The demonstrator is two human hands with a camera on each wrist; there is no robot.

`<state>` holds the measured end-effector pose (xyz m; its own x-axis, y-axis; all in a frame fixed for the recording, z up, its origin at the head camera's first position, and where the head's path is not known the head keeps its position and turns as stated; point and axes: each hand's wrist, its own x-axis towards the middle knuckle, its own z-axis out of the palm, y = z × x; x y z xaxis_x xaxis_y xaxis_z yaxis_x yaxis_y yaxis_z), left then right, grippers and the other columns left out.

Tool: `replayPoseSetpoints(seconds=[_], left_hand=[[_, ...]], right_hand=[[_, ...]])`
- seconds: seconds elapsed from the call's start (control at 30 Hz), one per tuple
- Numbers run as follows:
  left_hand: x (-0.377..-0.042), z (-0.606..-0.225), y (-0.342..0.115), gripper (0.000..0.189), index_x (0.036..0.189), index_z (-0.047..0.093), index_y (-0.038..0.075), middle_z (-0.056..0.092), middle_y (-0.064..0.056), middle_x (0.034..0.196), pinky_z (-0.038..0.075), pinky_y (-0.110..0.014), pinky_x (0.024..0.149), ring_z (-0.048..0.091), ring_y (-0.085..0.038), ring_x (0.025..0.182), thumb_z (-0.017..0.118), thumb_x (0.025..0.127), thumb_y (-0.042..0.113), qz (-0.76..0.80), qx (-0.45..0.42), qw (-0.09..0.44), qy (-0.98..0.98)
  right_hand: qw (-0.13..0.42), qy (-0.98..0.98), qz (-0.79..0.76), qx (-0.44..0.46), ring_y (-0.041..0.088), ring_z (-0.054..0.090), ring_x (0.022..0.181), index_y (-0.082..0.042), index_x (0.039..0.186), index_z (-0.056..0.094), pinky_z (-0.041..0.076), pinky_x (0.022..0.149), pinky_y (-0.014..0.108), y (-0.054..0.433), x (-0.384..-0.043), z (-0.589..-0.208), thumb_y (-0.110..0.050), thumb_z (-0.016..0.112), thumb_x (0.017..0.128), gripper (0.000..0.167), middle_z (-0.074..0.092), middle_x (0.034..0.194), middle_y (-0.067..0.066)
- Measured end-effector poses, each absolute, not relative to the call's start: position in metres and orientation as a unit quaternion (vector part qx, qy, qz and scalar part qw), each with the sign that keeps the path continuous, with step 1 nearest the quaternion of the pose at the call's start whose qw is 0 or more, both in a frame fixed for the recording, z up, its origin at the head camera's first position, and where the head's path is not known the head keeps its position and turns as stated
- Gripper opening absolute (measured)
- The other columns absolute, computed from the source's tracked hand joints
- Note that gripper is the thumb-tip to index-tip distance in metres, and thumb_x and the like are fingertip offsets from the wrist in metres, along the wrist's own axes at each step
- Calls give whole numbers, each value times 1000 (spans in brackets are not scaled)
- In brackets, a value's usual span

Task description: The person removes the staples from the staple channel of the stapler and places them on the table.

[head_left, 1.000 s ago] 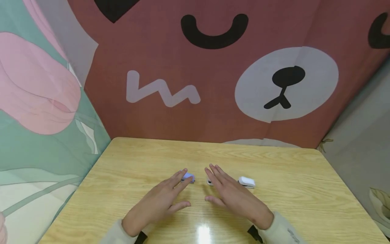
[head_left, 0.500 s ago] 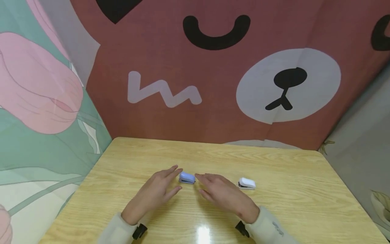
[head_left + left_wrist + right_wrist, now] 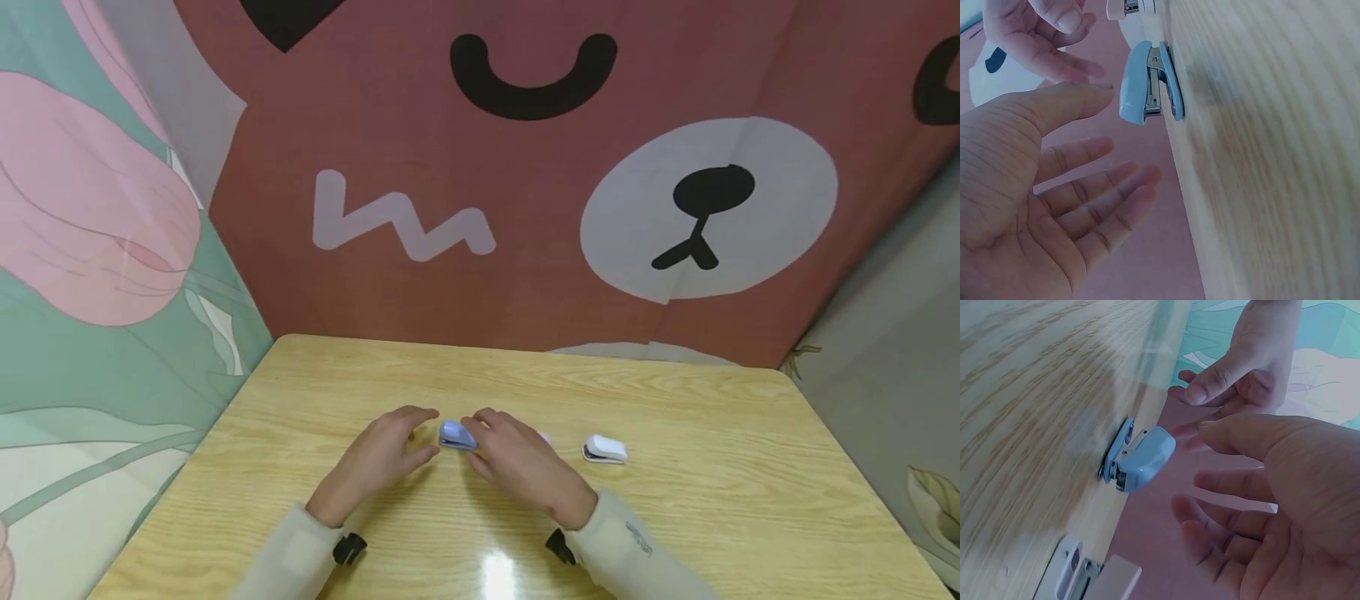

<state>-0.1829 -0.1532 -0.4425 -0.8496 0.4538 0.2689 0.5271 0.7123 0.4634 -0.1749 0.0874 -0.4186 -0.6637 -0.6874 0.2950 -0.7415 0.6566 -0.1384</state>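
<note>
Nearest, 2 pale sleeves lead to the left hand point(image 3: 377, 454) and right hand point(image 3: 521, 465), both with fingers loosely bent and grasping nothing. Between them, the blue stapler point(image 3: 456, 434) rests on its base on the desk point(image 3: 712, 508), its mouth towards the left hand; the right wrist view shows a gap between it and the right fingers. It looks light and rigid, with smooth, probably slightly slippery plastic; pinching its 2 long sides near the hinge should avoid squeezing the arm down. Past the right hand sit a pink stapler point(image 3: 1113, 581) and a white stapler point(image 3: 606, 448). Farthest hangs a bear-print cloth point(image 3: 420, 304).
</note>
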Motion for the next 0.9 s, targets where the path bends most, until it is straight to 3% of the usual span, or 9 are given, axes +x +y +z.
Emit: replayPoseSetpoints(seconds=[0.27,0.43,0.57,0.77,0.9], left_hand=[[-194,-448,-148,49,133,65,2,68,-12,122,53,-30,68,63,-17,82,82,90,18,-290,-244,32,-925],[-202,-451,-144,46,127,69,2,69,-7,112,49,-27,61,55,-9,70,85,86,15,-290,-241,26,-926],[-207,-453,-142,42,121,71,3,69,-6,107,48,-26,59,54,-10,69,87,84,12,-293,-240,23,-925],[-214,-457,-137,32,113,75,4,68,-1,97,47,-30,63,54,-12,74,86,84,9,-301,-249,10,-920],[-219,-457,-133,22,105,76,6,63,2,87,46,-32,65,53,-14,75,84,85,8,-295,-264,0,-918]], right_hand=[[101,-915,85,380,25,68,101,5,140,55,58,81,33,74,-185,-425,-27,71,99,54,64,125,17],[83,-919,90,374,25,68,100,4,138,57,58,80,34,69,-189,-426,-26,72,98,52,64,123,17],[62,-921,108,368,21,67,91,0,128,63,57,75,32,65,-193,-428,-23,73,98,39,66,112,12],[59,-919,140,365,12,57,73,-7,102,69,49,61,26,60,-200,-433,-17,72,98,11,62,86,2],[46,-924,155,348,10,48,66,-11,88,65,42,56,25,56,-204,-434,-16,73,98,13,54,76,-2]])
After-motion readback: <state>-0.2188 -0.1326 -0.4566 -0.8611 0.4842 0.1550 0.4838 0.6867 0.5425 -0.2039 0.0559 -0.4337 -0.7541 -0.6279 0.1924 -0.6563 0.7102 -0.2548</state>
